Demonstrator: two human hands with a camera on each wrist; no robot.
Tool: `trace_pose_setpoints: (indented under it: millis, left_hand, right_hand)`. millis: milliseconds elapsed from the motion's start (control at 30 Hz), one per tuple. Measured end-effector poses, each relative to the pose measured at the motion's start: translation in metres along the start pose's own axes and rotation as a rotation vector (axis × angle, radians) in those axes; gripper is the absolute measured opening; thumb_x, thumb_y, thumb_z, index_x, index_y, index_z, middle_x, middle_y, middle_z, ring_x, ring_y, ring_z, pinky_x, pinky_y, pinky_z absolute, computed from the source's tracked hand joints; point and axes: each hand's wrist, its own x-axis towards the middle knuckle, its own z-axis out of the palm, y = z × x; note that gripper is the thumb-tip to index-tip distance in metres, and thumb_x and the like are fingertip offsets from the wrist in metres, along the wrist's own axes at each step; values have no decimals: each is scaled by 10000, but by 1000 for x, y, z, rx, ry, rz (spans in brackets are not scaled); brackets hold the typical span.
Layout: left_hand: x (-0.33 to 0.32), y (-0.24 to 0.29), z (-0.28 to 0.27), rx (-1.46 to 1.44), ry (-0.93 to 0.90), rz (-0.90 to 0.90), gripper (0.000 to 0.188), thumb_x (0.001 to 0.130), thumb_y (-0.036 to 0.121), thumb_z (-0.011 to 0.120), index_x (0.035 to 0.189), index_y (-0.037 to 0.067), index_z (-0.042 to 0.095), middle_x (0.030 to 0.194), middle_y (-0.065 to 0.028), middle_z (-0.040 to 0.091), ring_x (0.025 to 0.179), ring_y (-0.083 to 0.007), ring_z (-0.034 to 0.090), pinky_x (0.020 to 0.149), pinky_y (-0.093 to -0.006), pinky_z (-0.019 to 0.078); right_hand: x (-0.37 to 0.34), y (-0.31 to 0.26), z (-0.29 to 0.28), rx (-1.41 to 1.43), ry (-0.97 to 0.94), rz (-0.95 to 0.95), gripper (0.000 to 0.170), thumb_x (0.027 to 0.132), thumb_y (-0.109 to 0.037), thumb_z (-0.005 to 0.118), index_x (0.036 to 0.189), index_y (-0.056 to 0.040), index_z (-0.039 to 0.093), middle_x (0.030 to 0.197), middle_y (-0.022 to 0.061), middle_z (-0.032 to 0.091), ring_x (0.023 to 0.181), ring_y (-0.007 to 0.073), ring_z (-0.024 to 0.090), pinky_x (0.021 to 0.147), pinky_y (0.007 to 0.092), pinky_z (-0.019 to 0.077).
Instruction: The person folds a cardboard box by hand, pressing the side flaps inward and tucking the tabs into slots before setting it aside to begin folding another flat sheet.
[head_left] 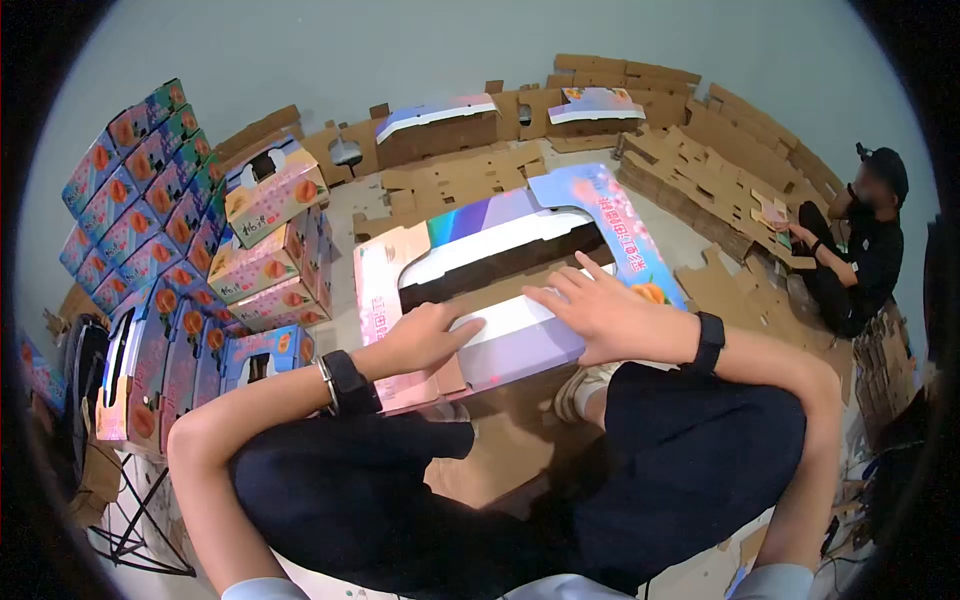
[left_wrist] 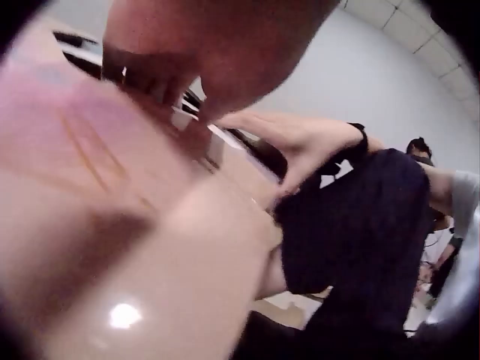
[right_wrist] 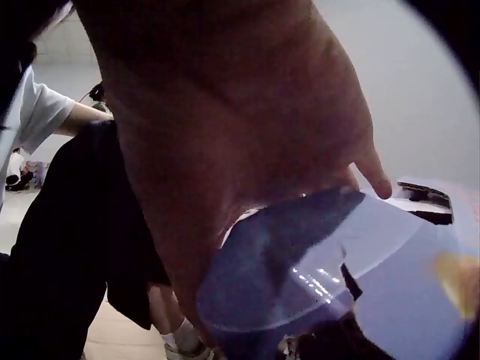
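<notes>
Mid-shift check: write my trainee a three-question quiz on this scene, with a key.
1. True or false: the left hand and right hand are both on the box.
2. In the head view, the tall stack stands where, relative to that box? A) left; B) right; C) nearer the camera wearer.
3. Fill in: the other person wears a dark ___ on the head.

Key: 1 true; 2 A; 3 cap.
</notes>
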Motion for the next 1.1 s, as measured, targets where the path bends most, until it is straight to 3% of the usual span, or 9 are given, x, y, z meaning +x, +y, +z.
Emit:
trace_pose_setpoints:
  millis: [167, 267, 333, 433, 567, 633, 733, 933, 1100]
  left_hand:
    - [9, -3, 4, 73, 299, 80, 433, 884, 402, 550, 955, -9, 667, 770, -258, 622, 751, -410, 617, 685, -451, 488]
    - [19, 1, 4, 38, 262, -56, 462, 873, 397, 567, 877, -56, 663, 757, -284, 606, 750, -412, 617, 677, -445, 484]
    - [21, 1, 12, -24, 407, 28, 494, 868, 398, 574, 819, -88, 644, 699, -296, 583, 706, -407, 616, 646, -441, 474]
    - [26, 4, 10, -24, 396, -6, 518, 865, 421, 576, 771, -84, 638, 652, -279, 570, 655, -391, 611, 623, -438, 462]
    - [32, -3, 12, -77, 405, -15, 536, 865, 440, 573, 756, -81, 636, 615, -262, 559, 618, -370, 607, 615, -429, 461]
    - [30, 0, 10, -59, 362, -59, 551, 867, 451, 567, 752, -83, 634, 600, -255, 551, 606, -359, 605, 613, -427, 459]
    - [28, 1, 11, -83, 347, -20, 554, 861, 442, 571, 767, -101, 633, 604, -261, 557, 609, -357, 612, 612, -429, 459]
    - [23, 4, 10, -116, 307, 57, 548, 853, 434, 577, 823, -110, 641, 657, -272, 586, 649, -350, 633, 632, -422, 467]
    - [21, 7, 9, -147, 248, 19, 519, 867, 395, 556, 910, -115, 637, 769, -298, 609, 753, -365, 641, 718, -410, 473]
  right_hand:
    - [-6, 1, -6, -109, 198, -13, 902, 591, -199, 770, 1362, -26, 334, 1254, 180, 449, 1230, 337, 414, 1083, 589, 191]
    - [8, -12, 0, -165, 301, -57, 620, 668, -191, 713, 1217, -16, 483, 1203, 173, 477, 1181, 300, 453, 1073, 564, 228]
    - [17, -30, -7, 146, 294, -129, 347, 727, -216, 654, 996, -13, 574, 1082, 149, 535, 1052, 272, 530, 1023, 488, 316]
    - [27, -39, 4, 264, 316, -49, 253, 760, -235, 613, 868, -8, 581, 961, 134, 557, 920, 278, 567, 925, 414, 392]
    - [40, -40, 9, 561, 374, -36, 222, 757, -214, 606, 851, -13, 596, 825, 125, 604, 805, 293, 607, 798, 385, 453]
    - [43, -38, 9, 816, 140, 102, 190, 747, -212, 604, 774, -24, 608, 704, 103, 621, 695, 272, 617, 679, 374, 483]
    - [46, -39, 13, 944, 140, 123, 194, 730, -224, 616, 742, -32, 629, 617, 75, 611, 601, 210, 604, 607, 333, 480]
    - [42, -38, 16, 1178, 53, 85, 184, 766, -167, 687, 865, -13, 666, 668, -3, 570, 614, 74, 505, 578, 238, 418]
    - [42, -33, 19, 1343, 33, 15, 219, 815, -184, 680, 930, 1, 687, 721, 15, 622, 671, 65, 538, 625, 233, 446]
